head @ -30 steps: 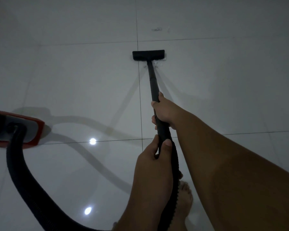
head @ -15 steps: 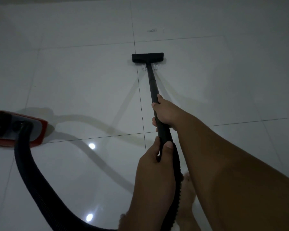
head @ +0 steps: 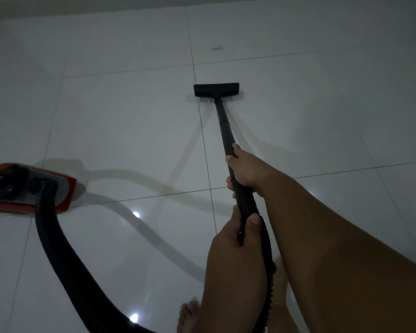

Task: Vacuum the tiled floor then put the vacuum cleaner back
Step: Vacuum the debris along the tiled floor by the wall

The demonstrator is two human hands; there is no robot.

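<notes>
Fingers of the right hand curl closed around the black wand about midway down its length; left hand grips lower, thumb pressed on top where the wand meets the ribbed hose, its other digits wrapped underneath and out of sight. Tiled floor: large glossy white tiles, thin dark grout lines, dim light, two bright ceiling-light reflections near the hose and soft shadows of the wand and hose. Far wall base only just visible at top edge. Vacuum cleaner body: red casing with grey top, sits on the floor at far left, well apart from the wand; the hose leaves its top and loops down along the bottom edge toward the hands. Wand long axis runs from the hands up and slightly left, pointing away from the person, tilted down to the floor. Floor nozzle: flat black bar, set crosswise to the wand, resting on the tile just right of a grout line. Small dark speck of debris lies beyond the nozzle, apart from it. Bare foot at bottom edge.
</notes>
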